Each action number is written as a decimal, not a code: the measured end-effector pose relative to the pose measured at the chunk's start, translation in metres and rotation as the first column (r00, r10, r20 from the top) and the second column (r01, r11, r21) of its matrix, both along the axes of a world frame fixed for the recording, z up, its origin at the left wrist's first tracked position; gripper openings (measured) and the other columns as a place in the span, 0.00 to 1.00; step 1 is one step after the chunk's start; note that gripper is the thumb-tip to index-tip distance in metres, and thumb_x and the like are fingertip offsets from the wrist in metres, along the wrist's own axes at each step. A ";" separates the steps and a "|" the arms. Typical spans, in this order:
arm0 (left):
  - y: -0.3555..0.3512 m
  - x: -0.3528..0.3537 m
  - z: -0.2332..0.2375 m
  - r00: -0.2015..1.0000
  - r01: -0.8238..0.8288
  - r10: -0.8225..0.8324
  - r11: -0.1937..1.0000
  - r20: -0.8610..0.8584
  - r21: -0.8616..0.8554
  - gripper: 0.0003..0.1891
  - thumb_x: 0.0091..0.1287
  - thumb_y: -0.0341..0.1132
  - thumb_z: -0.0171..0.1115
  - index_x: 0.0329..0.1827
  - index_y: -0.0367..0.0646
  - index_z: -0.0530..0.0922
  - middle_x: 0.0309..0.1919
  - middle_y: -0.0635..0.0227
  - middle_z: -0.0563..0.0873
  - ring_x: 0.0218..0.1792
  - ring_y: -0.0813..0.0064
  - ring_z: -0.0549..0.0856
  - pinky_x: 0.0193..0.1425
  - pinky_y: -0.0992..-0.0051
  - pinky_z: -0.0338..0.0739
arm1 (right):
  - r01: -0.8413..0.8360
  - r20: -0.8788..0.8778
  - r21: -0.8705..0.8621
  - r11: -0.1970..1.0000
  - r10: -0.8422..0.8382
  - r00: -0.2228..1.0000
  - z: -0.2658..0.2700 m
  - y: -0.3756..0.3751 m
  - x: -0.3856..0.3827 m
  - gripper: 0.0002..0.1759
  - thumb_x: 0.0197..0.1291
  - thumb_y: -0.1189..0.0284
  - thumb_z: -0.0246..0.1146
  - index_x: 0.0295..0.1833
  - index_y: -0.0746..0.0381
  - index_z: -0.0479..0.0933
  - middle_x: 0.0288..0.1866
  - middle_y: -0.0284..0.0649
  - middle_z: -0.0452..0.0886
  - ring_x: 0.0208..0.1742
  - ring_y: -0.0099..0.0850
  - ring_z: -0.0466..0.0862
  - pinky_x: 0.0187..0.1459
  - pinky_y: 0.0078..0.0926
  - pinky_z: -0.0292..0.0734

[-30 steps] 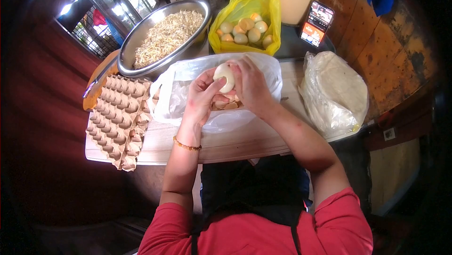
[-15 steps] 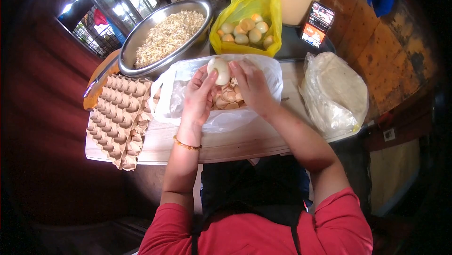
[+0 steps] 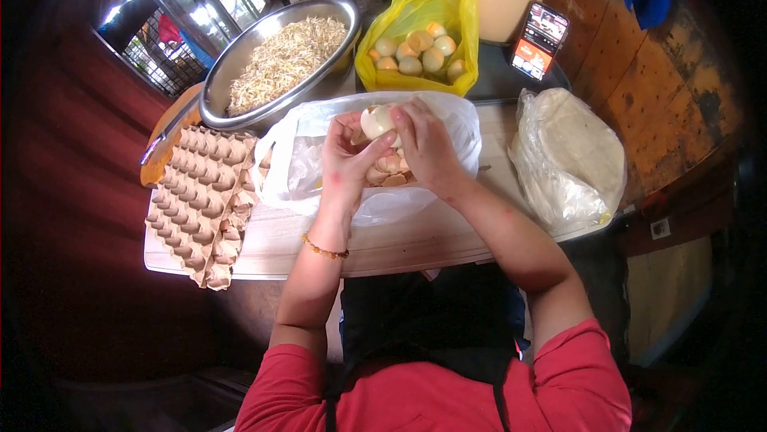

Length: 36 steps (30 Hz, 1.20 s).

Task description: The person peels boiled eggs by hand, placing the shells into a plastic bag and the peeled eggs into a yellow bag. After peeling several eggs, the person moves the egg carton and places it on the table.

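While held just above the white bag [image 3: 455, 124] of shells [image 3: 387, 167] on the counter [image 3: 383, 244], the egg [image 3: 377, 121] sits clamped btwn fingers of left hand [image 3: 345, 162] & right hand [image 3: 427, 148]. Phone [image 3: 540, 40] screen lit, text too small to read.

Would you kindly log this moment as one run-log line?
left hand: holds pale oval egg | right hand: fingertips pinch same egg | below: thin white plastic bag holding brown eggshell pieces
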State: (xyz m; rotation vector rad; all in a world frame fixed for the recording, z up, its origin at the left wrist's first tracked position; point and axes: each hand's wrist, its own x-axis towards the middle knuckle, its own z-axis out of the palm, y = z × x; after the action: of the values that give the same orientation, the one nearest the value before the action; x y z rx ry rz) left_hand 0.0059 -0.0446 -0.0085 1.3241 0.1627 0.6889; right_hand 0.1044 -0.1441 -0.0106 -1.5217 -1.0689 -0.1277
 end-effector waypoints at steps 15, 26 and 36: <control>-0.001 -0.001 0.005 1.000 0.008 -0.008 0.999 -0.009 -0.053 0.20 0.60 0.20 0.67 0.53 0.35 0.69 0.47 0.62 0.81 0.43 0.76 0.83 0.42 0.79 0.83 | 0.043 -0.015 -0.032 0.999 -0.043 0.999 0.004 -0.003 -0.001 0.15 0.71 0.70 0.50 0.44 0.72 0.75 0.41 0.56 0.78 0.44 0.53 0.79 0.47 0.43 0.73; -0.003 -0.002 0.008 0.999 0.021 -0.023 0.997 -0.030 -0.069 0.20 0.61 0.21 0.67 0.54 0.34 0.69 0.47 0.62 0.81 0.44 0.76 0.83 0.40 0.80 0.83 | 0.057 -0.025 -0.007 0.998 -0.057 0.998 0.002 -0.001 0.001 0.15 0.70 0.70 0.51 0.43 0.72 0.76 0.40 0.56 0.78 0.44 0.54 0.79 0.46 0.43 0.74; 0.002 0.000 0.000 0.998 -0.013 0.011 1.000 -0.066 -0.015 0.20 0.60 0.25 0.70 0.52 0.36 0.72 0.43 0.67 0.82 0.39 0.83 0.82 0.36 0.86 0.78 | 0.055 0.096 -0.014 0.998 -0.053 0.994 -0.005 0.001 0.000 0.14 0.69 0.70 0.50 0.43 0.69 0.76 0.41 0.55 0.78 0.43 0.54 0.78 0.46 0.44 0.74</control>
State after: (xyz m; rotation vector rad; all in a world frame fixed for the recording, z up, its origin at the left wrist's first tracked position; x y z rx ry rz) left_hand 0.0055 -0.0425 -0.0084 1.3324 0.2294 0.6530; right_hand 0.1042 -0.1430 -0.0159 -1.5733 -1.1072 -0.2312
